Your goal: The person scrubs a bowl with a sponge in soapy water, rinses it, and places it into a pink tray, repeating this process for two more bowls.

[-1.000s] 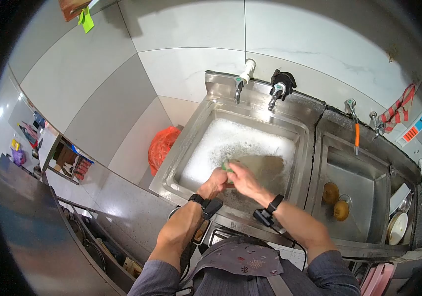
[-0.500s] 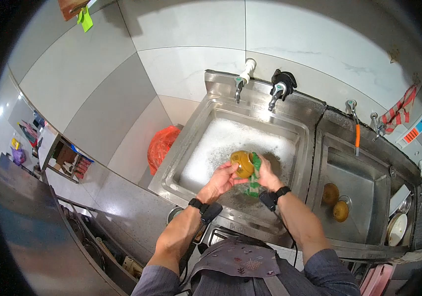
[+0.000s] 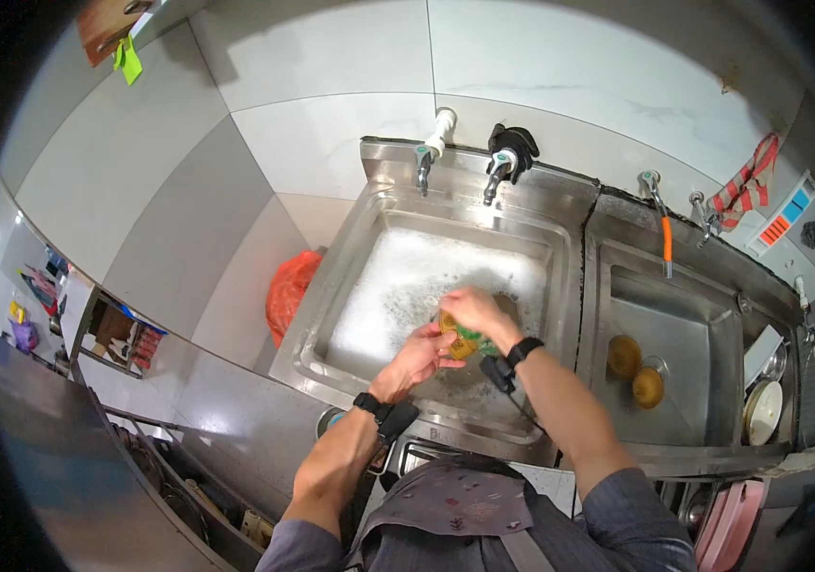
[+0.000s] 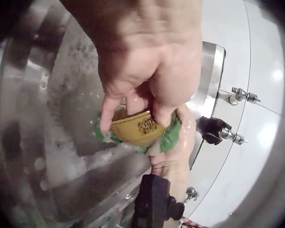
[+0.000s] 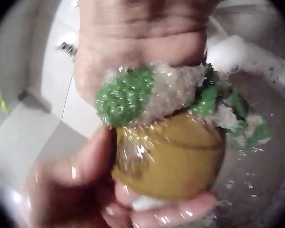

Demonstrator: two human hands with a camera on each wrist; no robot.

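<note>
A yellow-brown bowl (image 3: 458, 345) with a dark printed mark is held above the soapy water of the left sink. My left hand (image 3: 419, 358) grips its rim, thumb and fingers on either side in the left wrist view. My right hand (image 3: 480, 313) holds a green and white scrubbing cloth (image 5: 152, 95) against the outside of the bowl (image 5: 171, 156). Part of the cloth hangs off beside the bowl. The right fingertips are hidden behind the cloth in the right wrist view.
White foam (image 3: 369, 286) floats in the left sink (image 3: 326, 374). Two brown round items (image 3: 649, 388) lie in the right sink (image 3: 684, 434), with white dishes (image 3: 765, 413) at its right end. Taps (image 3: 423, 172) line the wall; a red bag (image 3: 288, 294) is at the left.
The bowl and cloth came up into sight from between the hands. The right hand has since moved over the top of the bowl, and the head view has shifted slightly.
</note>
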